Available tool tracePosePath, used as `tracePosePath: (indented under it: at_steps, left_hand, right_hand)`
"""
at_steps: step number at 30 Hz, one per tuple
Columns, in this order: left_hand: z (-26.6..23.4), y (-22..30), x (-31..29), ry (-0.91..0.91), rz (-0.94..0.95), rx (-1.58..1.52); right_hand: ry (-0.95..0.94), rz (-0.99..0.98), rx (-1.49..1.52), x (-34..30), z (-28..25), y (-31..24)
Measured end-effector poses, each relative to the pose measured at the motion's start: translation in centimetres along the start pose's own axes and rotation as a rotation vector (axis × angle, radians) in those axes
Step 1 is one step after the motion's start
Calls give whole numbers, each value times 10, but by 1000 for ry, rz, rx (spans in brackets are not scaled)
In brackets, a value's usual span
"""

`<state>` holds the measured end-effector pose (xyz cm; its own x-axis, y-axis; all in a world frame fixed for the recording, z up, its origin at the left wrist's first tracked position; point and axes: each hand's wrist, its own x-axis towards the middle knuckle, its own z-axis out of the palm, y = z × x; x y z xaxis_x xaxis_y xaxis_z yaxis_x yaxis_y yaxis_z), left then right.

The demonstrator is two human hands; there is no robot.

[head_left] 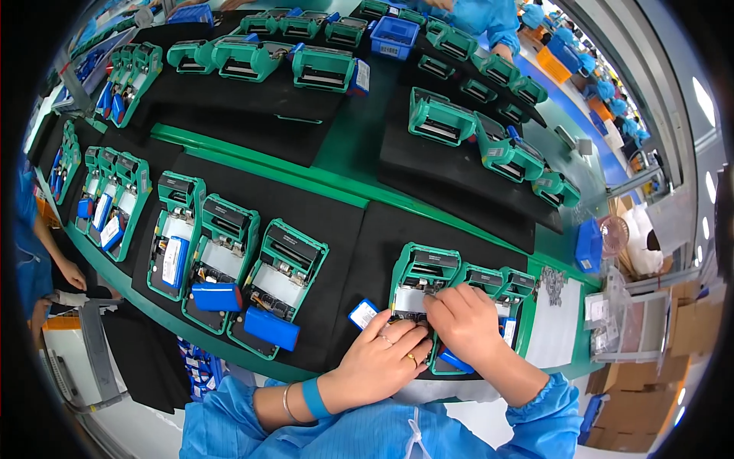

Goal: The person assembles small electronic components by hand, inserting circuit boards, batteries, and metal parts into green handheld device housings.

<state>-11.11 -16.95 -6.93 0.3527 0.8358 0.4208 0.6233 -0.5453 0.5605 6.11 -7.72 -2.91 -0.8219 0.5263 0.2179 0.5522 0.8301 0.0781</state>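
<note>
A green device housing [426,258] with exposed inner parts lies in front of me on a black mat. My left hand [386,350] is curled over its lower left side, gripping it. Inside the housing, the bent fingers of my right hand [464,320] are pinched together near the small parts; what they hold is hidden. A blue battery pack with a white label [362,313] sticks out to the left of the housing. Below my right hand, part of another blue pack [456,361] shows. Two similar housings [483,278] stand close on the right, partly covered by that hand.
Three open housings with blue packs [275,327] lie to the left. More housings [440,116] line the far mats, near a blue bin [394,37]. A green rail [260,166] crosses the bench. Small metal parts [550,287] lie at right. Other people work nearby.
</note>
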Motion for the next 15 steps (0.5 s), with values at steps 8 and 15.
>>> tracePosePath:
  at_steps: [8,15]
  left_hand:
    - [1,-1,-1,9,-14,-9]
    - [1,-1,0,-5,-7,5]
  right_hand:
    - [25,-52,-84,2,-1,-3]
    - [-2,-51,-116,6,-3,-4]
